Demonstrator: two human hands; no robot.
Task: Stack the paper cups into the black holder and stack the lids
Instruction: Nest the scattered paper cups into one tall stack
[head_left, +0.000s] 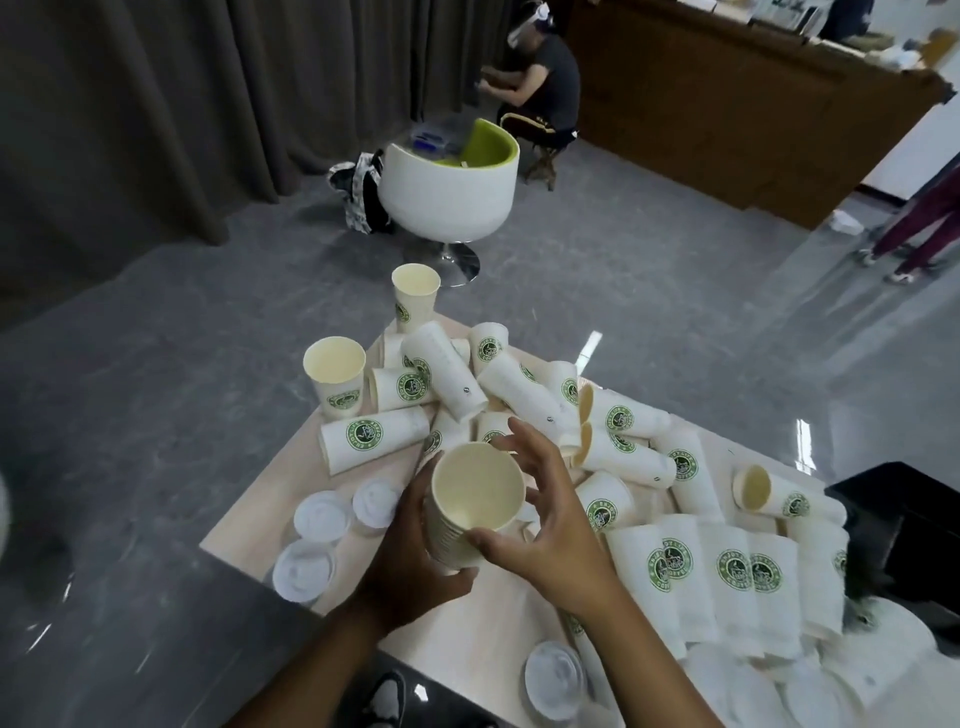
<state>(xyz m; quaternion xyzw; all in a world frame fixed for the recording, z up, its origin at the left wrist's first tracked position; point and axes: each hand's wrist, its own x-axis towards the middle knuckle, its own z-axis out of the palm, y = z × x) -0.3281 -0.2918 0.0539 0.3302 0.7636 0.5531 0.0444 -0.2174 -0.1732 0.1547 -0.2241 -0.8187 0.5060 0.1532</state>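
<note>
head view: left hand (415, 561) fingers grasp nested stack of cream paper cups (470, 506) above pale bench (260, 525); right hand (550, 519) fingers spread, thumb touching rim. light, crushable; likely best gripped round the ribbed side below rim.

Both bare forearms reached forward from the bottom edge. The left hand (415, 551) curled around the side of a stack of cups (470, 512). The right hand (550, 514) was spread over its rim, thumb touching the near edge.
</note>
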